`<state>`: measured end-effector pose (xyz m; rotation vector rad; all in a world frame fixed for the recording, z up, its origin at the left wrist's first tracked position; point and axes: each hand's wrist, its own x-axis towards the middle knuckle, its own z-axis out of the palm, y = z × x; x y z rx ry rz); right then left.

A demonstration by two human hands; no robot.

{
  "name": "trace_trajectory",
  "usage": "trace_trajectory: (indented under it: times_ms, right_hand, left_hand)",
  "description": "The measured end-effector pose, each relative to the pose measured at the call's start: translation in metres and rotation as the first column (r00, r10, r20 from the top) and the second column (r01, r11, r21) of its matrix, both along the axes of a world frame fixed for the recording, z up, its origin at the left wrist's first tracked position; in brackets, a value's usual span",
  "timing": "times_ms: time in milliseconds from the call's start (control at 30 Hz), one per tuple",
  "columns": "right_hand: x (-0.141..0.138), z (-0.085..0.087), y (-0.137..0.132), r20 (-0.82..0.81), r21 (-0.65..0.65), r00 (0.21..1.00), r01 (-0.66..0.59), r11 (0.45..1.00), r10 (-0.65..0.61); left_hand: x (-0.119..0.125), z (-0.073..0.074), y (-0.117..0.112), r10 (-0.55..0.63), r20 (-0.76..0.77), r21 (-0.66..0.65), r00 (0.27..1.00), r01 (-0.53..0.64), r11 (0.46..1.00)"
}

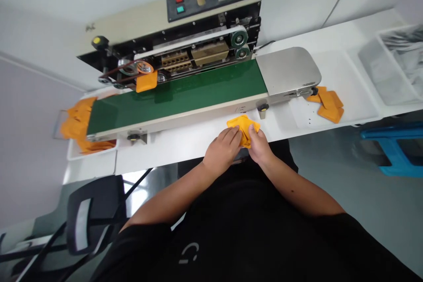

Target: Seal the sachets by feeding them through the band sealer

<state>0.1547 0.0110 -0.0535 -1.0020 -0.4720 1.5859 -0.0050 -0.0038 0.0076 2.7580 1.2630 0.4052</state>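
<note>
My left hand (222,149) and my right hand (260,144) both hold a small stack of orange pouches (243,124) at the front edge of the white table (185,143). Just behind them runs a band sealer with a green conveyor belt (178,97). One orange pouch (146,81) stands at the sealer's left end, its top in the sealing band. A white tray (74,152) at the belt's left end holds several sealed orange pouches (76,123).
More orange pouches (327,103) lie in a white tray (350,92) to the right, under the sealer's steel plate (287,70). Clear bins (390,70) stand at the far right. A blue stool (393,150) and a black chair (89,211) are on the floor.
</note>
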Motion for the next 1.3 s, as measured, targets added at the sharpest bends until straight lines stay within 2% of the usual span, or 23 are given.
trace_trajectory:
  times_ms: [167, 267, 333, 433, 500, 567, 633, 700, 800, 933, 1100, 1300]
  right_hand:
    - [0.006, -0.005, 0.002, 0.005, -0.061, 0.998, -0.06, 0.996, 0.061]
    - [0.01, -0.007, 0.009, 0.022, -0.045, 0.994, -0.107, 0.993, 0.108]
    - [0.013, -0.008, 0.016, 0.04, -0.012, 0.99, -0.131, 0.991, 0.132]
    - [0.016, -0.013, 0.029, 0.087, 0.016, 0.982, -0.168, 0.986, 0.166]
    - [0.018, -0.017, 0.036, 0.104, 0.014, 0.979, -0.179, 0.984, 0.177]
    - [0.02, -0.023, 0.039, 0.099, 0.02, 0.974, -0.205, 0.979, 0.202]
    - [0.022, -0.028, 0.041, 0.086, 0.043, 0.966, -0.247, 0.968, 0.243]
    - [0.024, -0.031, 0.041, 0.072, 0.059, 0.959, -0.28, 0.958, 0.275]
    - [0.027, -0.034, 0.042, 0.029, 0.059, 0.953, -0.302, 0.952, 0.3]
    - [0.03, -0.033, 0.045, -0.038, 0.04, 0.943, -0.33, 0.943, 0.332]
    - [0.031, -0.029, 0.046, -0.08, 0.004, 0.94, -0.333, 0.943, 0.332]
    - [0.031, -0.028, 0.046, -0.109, 0.002, 0.938, -0.332, 0.943, 0.33]
  left_hand:
    - [-0.008, 0.004, -0.001, -0.007, 0.006, -0.043, 1.0, 0.007, 0.999]
    - [-0.011, 0.019, 0.006, 0.006, 0.04, -0.044, 0.999, -0.004, 0.999]
    - [-0.01, 0.036, 0.016, -0.02, 0.15, -0.013, 0.989, 0.022, 1.0]
    - [-0.007, 0.066, 0.041, -0.131, 0.342, 0.078, 0.931, 0.111, 0.991]
    - [-0.003, 0.086, 0.063, -0.176, 0.363, 0.138, 0.915, 0.134, 0.981]
    - [0.001, 0.101, 0.088, -0.157, 0.357, 0.173, 0.921, 0.1, 0.98]
    - [0.005, 0.108, 0.115, -0.129, 0.359, 0.21, 0.924, 0.055, 0.976]
    - [0.01, 0.107, 0.143, -0.132, 0.35, 0.254, 0.928, 0.042, 0.966]
    - [0.017, 0.096, 0.184, -0.155, 0.296, 0.303, 0.942, 0.062, 0.951]
    - [0.028, 0.083, 0.223, -0.146, 0.209, 0.33, 0.967, 0.071, 0.941]
    - [0.038, 0.082, 0.244, -0.091, 0.122, 0.324, 0.988, 0.046, 0.945]
    - [0.044, 0.087, 0.245, -0.054, 0.068, 0.371, 0.996, 0.025, 0.928]
